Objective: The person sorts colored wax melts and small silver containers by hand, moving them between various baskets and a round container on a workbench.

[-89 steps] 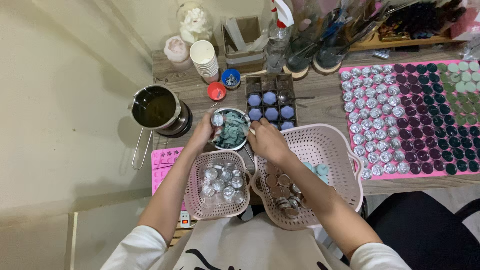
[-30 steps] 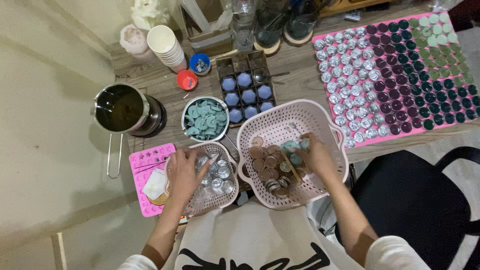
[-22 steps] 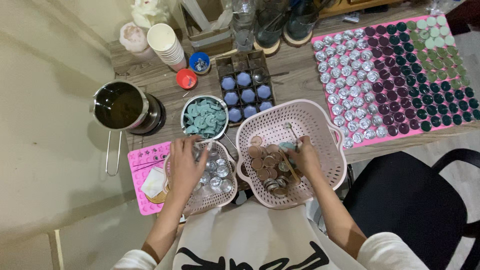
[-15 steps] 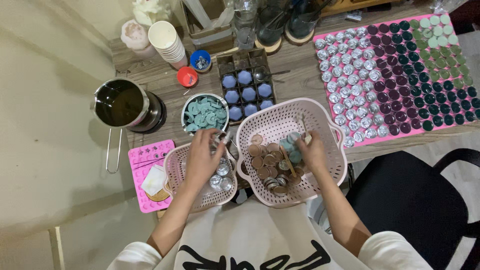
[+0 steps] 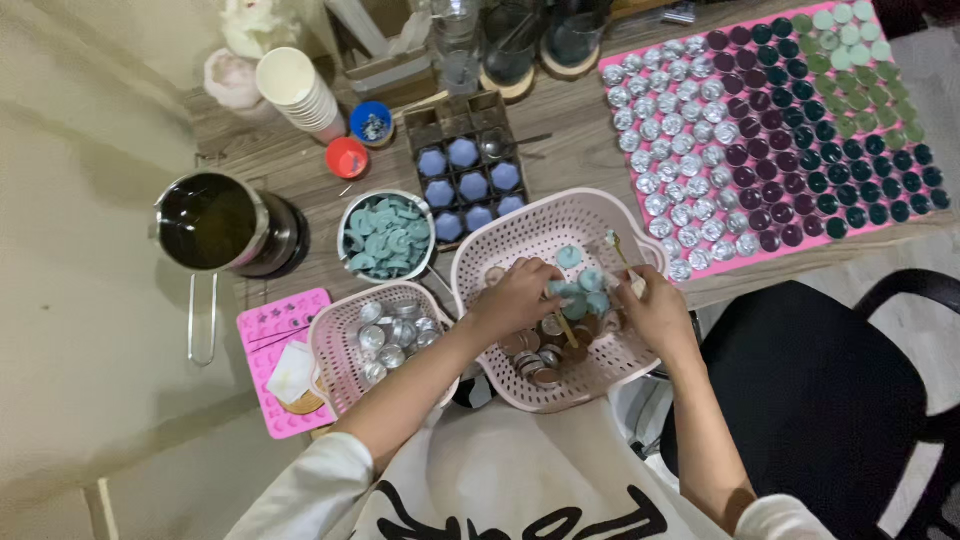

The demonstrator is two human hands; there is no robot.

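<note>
Head view, looking down: both hands meet inside the large pink basket (image 5: 560, 235). The left hand (image 5: 515, 298) curls over blue-green wax pieces (image 5: 585, 290), but its fingertips are hidden, so I cannot tell whether its grip is clamped on one. The right hand (image 5: 655, 310) grips a thin stick (image 5: 622, 262), fingers pinched together around it. Below the hands, brown cups (image 5: 535, 365) lie half covered. Left of the left hand sits a smaller basket (image 5: 335, 345) of foil cups, its lower rim cut by the forearm.

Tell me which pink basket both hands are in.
The larger pink basket, right of the smaller one; the left hand and right hand are inside it.
</note>
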